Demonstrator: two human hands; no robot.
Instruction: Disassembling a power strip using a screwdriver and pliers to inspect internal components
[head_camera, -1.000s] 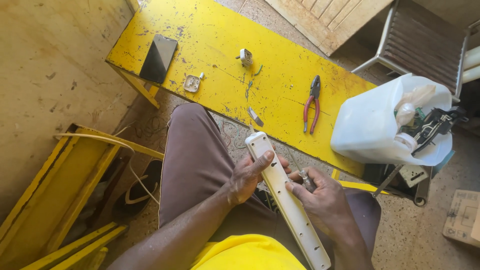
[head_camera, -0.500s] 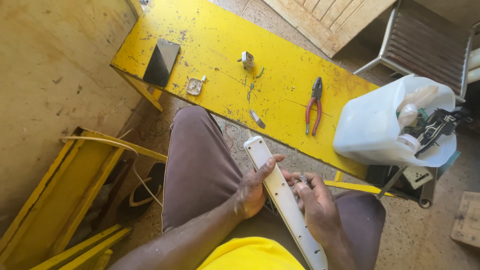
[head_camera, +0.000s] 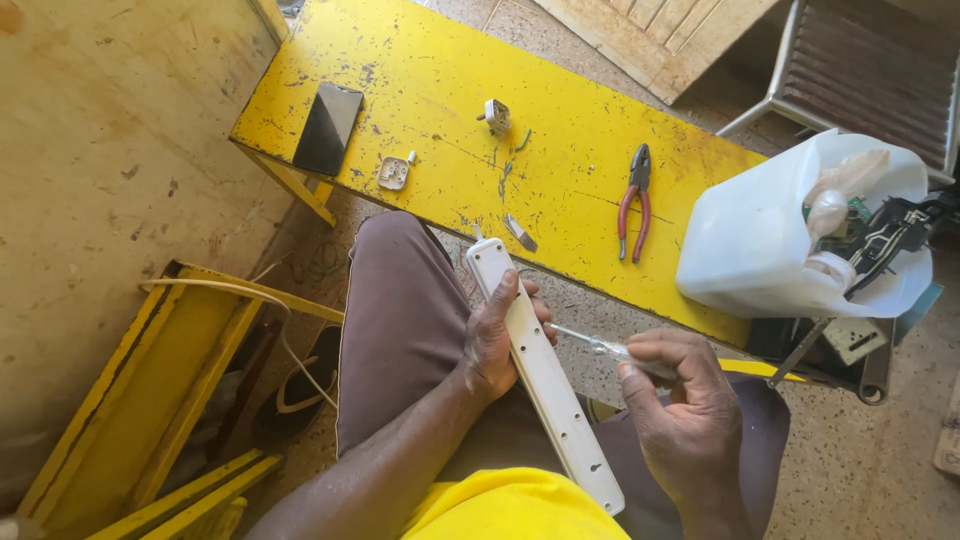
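My left hand (head_camera: 494, 342) grips a long white power strip (head_camera: 555, 396) that lies over my lap, its far end near the yellow bench (head_camera: 420, 90). My right hand (head_camera: 682, 407) holds a screwdriver with a clear handle (head_camera: 598, 345); its tip points at the strip's side, close to my left fingers.
On the bench lie a black phone (head_camera: 326, 127), a small white plug cover (head_camera: 393, 172), a white plug (head_camera: 496, 115), a small metal piece (head_camera: 520, 232) and red-handled pliers (head_camera: 634, 202). A cut white plastic jug (head_camera: 770, 250) full of parts stands at the right. Yellow frames (head_camera: 150, 390) lean at the left.
My right hand has come off the strip and moved right, now holding the screwdriver pointed at it. My left hand keeps its grip.
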